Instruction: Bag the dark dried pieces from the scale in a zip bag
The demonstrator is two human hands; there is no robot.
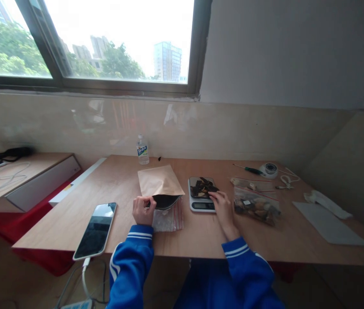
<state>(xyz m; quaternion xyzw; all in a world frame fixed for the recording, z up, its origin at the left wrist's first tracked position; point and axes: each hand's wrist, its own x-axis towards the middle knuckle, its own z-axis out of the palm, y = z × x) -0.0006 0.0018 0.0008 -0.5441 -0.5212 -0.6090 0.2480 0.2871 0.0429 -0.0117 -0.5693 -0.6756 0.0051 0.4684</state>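
Observation:
My left hand [144, 210] pinches the edge of a brown kraft paper bag [160, 179], which lies on the table with its dark mouth gaping toward me. Under that mouth sits a stack of clear zip bags [169, 219] with red seal lines. To the right, a white digital scale [193, 205] carries a heap of dark, thin dried pieces [201, 187]. The fingers of my right hand [223, 207] are closed on a dark dried piece at the right side of the heap. Part of the scale's front is covered by this hand.
Right of the scale lie zip bags holding stones [256, 207] and small pale pieces, a screwdriver [252, 170], a white dome camera [269, 170] and a white sheet [326, 224]. A plastic bottle [142, 151] stands at the back. A phone [95, 231] with a cable overhangs the front edge.

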